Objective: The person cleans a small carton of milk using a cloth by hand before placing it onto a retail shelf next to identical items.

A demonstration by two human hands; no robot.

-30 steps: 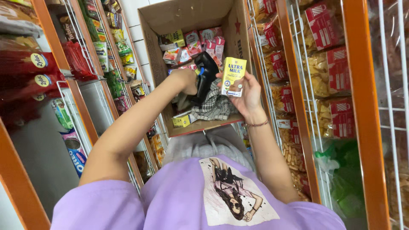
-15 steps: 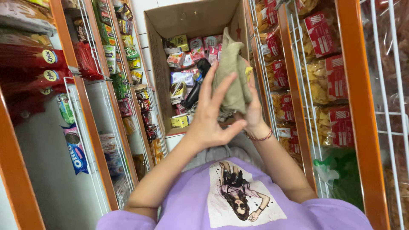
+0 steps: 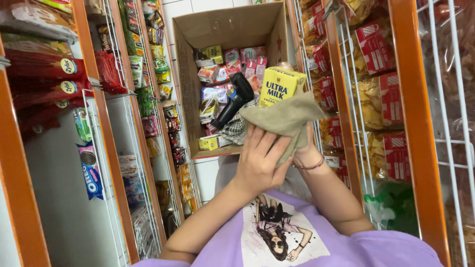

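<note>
Yellow carton (image 3: 281,87) sits above open cardboard box (image 3: 225,29), half wrapped in olive cloth (image 3: 287,118). Prob light but stiff, crushable, so grab flat sides. Left hand (image 3: 260,158) fingers spread flat on cloth; right hand (image 3: 308,148) mostly hidden, grips carton thru cloth.

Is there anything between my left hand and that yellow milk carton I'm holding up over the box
Yes. An olive cloth lies over the lower part of the yellow carton, and the left hand presses on that cloth, not on the carton. The right hand is mostly hidden behind the cloth.
</note>
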